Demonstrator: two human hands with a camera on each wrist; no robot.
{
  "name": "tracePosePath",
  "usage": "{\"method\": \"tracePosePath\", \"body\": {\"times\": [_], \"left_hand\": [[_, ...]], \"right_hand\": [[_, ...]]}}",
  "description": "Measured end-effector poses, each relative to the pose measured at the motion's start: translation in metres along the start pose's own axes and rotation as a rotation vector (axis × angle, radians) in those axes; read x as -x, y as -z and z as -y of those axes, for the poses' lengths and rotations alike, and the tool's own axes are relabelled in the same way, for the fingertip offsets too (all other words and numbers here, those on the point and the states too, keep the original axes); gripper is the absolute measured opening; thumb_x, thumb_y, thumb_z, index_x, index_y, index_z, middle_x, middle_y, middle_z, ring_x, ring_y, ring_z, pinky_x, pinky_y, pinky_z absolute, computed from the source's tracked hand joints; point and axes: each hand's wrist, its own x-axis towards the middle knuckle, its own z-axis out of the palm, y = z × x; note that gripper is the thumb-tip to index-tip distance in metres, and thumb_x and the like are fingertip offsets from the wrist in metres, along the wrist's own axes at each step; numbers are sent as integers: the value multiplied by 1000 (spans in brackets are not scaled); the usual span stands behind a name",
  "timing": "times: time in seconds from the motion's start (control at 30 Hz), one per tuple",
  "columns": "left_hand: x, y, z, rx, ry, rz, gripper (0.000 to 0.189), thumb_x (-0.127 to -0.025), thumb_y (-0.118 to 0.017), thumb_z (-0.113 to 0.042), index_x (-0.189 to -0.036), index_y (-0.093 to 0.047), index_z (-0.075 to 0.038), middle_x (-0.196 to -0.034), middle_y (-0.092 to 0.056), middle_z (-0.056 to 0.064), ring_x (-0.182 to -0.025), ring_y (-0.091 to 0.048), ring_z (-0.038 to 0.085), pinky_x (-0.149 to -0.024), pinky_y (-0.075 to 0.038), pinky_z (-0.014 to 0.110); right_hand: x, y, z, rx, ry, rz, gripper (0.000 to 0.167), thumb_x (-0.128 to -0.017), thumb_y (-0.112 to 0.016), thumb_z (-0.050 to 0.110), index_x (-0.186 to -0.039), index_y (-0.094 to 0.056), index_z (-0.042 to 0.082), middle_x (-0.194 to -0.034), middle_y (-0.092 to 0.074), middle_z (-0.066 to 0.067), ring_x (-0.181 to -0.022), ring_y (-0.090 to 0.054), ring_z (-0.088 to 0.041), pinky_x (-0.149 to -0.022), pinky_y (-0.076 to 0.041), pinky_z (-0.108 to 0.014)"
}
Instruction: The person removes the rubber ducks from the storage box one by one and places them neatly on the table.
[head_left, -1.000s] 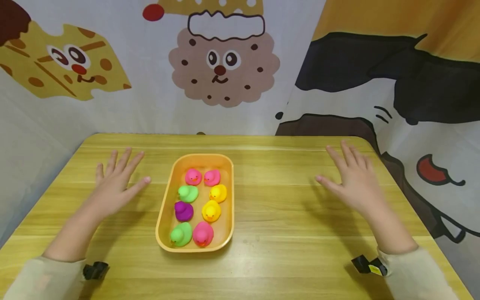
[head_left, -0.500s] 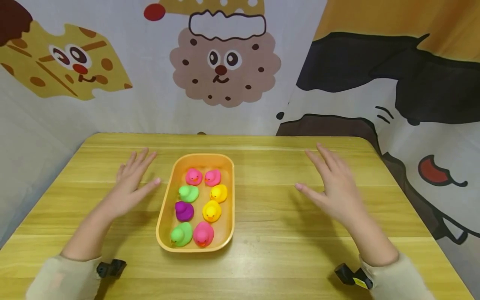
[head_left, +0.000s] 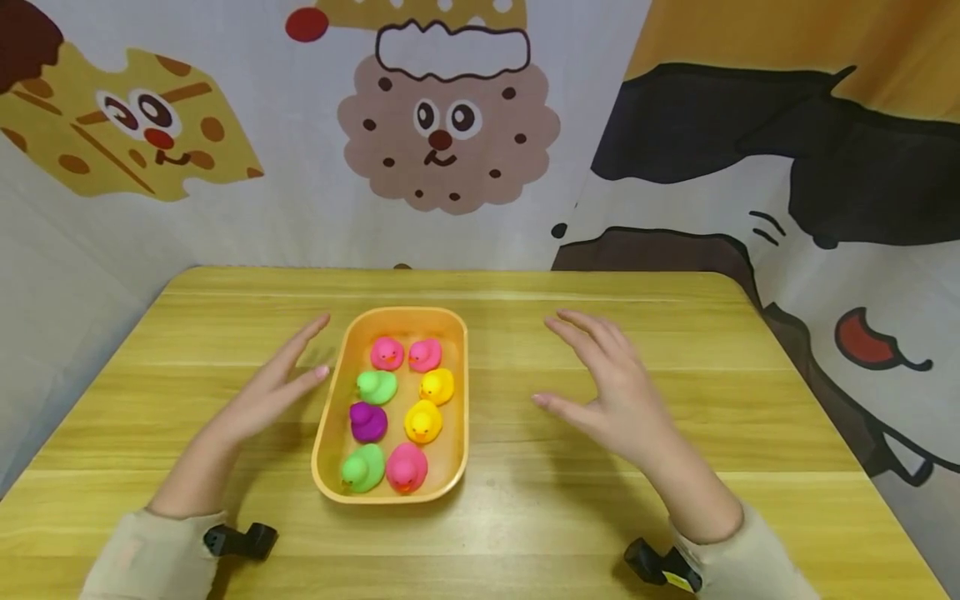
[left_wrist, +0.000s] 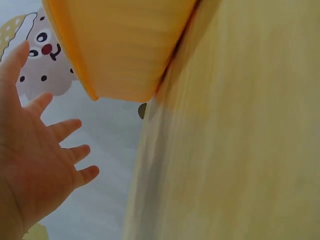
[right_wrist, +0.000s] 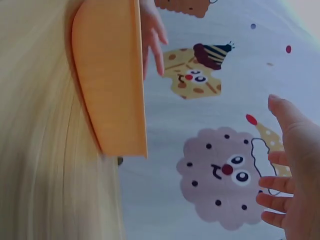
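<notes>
An orange plastic tray [head_left: 464, 433] holds several rubber ducks in two columns: pink ducks [head_left: 407, 468], green ducks [head_left: 363, 468], yellow ducks [head_left: 423, 422] and a purple duck [head_left: 368, 422]. My left hand [head_left: 267, 396] is just off the tray's left side, fingers extended and thumb apart, holding nothing. Farther out on the right, my right hand [head_left: 611, 396] hovers over the table with spread, slightly bent fingers and nothing in it. Both wrist views show the tray's outer wall [left_wrist: 125, 50] beside the spread fingers.
The tray stands on a wood-grain table [head_left: 525, 517], left of its middle. Behind the far edge hangs a cartoon-printed cloth [head_left: 300, 225]. Black wrist cameras [head_left: 242, 542] stick out from both sleeves.
Both hands have moved inward toward the tray, the right one by more. The left hand has turned so its fingers line up edge-on. Tray and ducks have stayed put.
</notes>
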Motion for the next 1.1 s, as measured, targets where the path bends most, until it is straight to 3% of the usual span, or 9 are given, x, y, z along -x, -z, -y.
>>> {"method": "tracePosePath", "body": {"times": [0.27, 0.37, 0.53, 0.67, 0.8, 1.1], "left_hand": [[0, -3, 10, 113, -55, 73, 67, -98, -48, -4, -155, -14, -17, -157, -16, 15, -142, -11, 36, -105, -10, 64], [2, -5, 14, 160, -30, 97, 67, -98, -47, -5, -155, -14, -19, -156, -17, 17, -140, -13, 41, -103, -11, 66], [5, -7, 20, 257, 25, 142, 68, -99, -48, -8, -155, -13, -21, -156, -16, 19, -137, -16, 48, -100, -16, 69], [5, -9, 24, 294, 19, 186, 69, -98, -48, -6, -155, -11, -19, -155, -17, 21, -137, -20, 44, -107, -26, 47], [5, -10, 29, 321, 9, 216, 72, -97, -50, -4, -155, -11, -18, -155, -16, 22, -138, -18, 43, -101, -29, 22], [4, -11, 37, 437, -11, 266, 77, -93, -53, 1, -155, -9, -13, -155, -9, 25, -137, -12, 47, -99, -32, 19]], "right_hand": [[-7, -14, 17, -86, 63, 83, 78, -80, -69, 56, -141, -47, 14, -141, -45, -5, -127, -39, -23, -101, -34, -48], [-9, -21, 23, -118, 96, 115, 78, -75, -78, 47, -140, -49, 15, -139, -47, -3, -125, -40, -21, -101, -36, -46], [-13, -33, 32, -176, 174, 158, 75, -74, -79, 43, -137, -51, 15, -135, -50, 0, -123, -43, -18, -101, -37, -40], [-17, -43, 39, -214, 217, 200, 67, -77, -77, 42, -134, -55, 16, -132, -53, 1, -121, -45, -15, -102, -37, -36], [-20, -53, 45, -254, 232, 252, 60, -78, -77, 39, -131, -58, 16, -128, -55, 2, -119, -45, -12, -102, -36, -32], [-26, -76, 50, -342, 306, 348, 53, -77, -79, 32, -123, -63, 11, -120, -61, 0, -114, -50, -13, -100, -36, -30]]}}
